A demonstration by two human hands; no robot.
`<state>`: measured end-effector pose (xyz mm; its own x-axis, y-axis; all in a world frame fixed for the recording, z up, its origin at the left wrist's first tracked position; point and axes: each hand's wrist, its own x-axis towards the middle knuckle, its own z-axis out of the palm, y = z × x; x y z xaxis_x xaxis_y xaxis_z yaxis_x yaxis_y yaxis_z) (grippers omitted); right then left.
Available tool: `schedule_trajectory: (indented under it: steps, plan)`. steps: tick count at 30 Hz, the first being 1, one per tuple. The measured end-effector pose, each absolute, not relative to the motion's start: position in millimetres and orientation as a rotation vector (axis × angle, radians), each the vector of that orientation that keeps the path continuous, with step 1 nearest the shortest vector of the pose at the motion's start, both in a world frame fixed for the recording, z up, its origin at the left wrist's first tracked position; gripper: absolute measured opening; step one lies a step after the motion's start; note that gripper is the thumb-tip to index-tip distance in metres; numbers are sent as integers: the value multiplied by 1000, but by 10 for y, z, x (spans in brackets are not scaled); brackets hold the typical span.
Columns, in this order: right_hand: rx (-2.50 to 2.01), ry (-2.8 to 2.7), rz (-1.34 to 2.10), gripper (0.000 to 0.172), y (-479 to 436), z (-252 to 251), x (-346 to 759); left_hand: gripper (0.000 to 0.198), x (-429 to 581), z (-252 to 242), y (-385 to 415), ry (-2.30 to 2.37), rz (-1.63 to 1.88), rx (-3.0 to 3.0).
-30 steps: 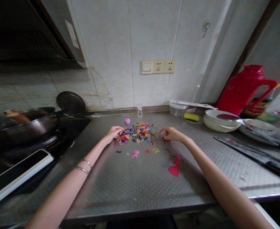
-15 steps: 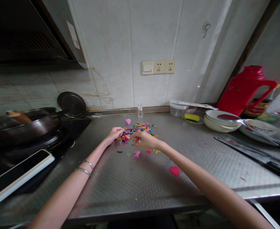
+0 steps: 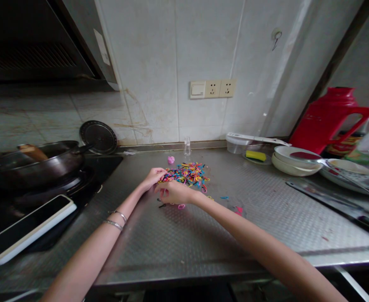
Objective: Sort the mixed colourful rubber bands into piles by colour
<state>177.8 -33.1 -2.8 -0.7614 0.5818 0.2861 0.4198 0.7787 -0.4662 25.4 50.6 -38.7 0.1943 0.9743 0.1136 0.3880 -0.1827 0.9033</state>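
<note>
Had the left hand [image 3: 153, 176] at the left end of a heap of small multicoloured bands [image 3: 190, 173] on the metal countertop [image 3: 140, 243], and the right hand [image 3: 174, 192] just nearer, bent-fingered, close to a black band [image 3: 162, 205] and a pink band [image 3: 181, 206], any grip too small to make out. Saw a pink lump [image 3: 171, 160] and a clear bottle [image 3: 187, 147] beyond the heap, a pan [image 3: 56, 163] well leftward, and a yellow sponge [image 3: 255, 156], stacked bowls [image 3: 293, 169] and a red flask [image 3: 318, 126] rightward.
</note>
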Motion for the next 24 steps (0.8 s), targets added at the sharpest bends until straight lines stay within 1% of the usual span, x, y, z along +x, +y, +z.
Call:
schedule_trajectory:
  steps: [6, 14, 20, 24]
  plan:
    - [-903, -2371, 485, 31, -168, 6, 2306, 29, 242, -430, 530, 1285, 969, 1763]
    - [-1217, -2177, 404, 23, 48, -158, 3265, 28, 248, -431, 519, 1268, 992, 1747]
    - [-1236, -2184, 496, 24, -36, -195, 3392, 29, 256, -406, 483, 1276, 994, 1731]
    - [-1228, -2293, 576, 27, -122, -197, 3318, 27, 255, -348, 435, 1299, 987, 1706]
